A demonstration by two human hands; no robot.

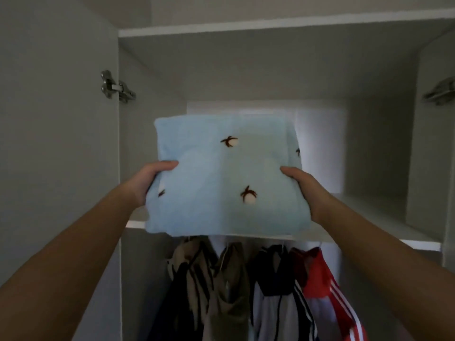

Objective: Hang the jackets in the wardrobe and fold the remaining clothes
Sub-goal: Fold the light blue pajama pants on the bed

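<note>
A folded light-blue garment (221, 178) with small brown-and-white embroidered motifs is held up in front of the wardrobe's middle shelf (384, 225). My left hand (150, 179) grips its left edge, thumb on top. My right hand (305, 190) grips its right edge the same way. The fingers under the cloth are hidden. Below the shelf hang several jackets: a dark one (177, 301), an olive one (229, 291), a white and navy one (275, 303) and a red one with white stripes (325, 286).
The wardrobe stands open, its left door (54, 143) swung out with a metal hinge (115, 87). Another hinge (440, 92) is on the right side. An upper shelf (270, 24) runs above. A white panel (320, 143) shows at the back.
</note>
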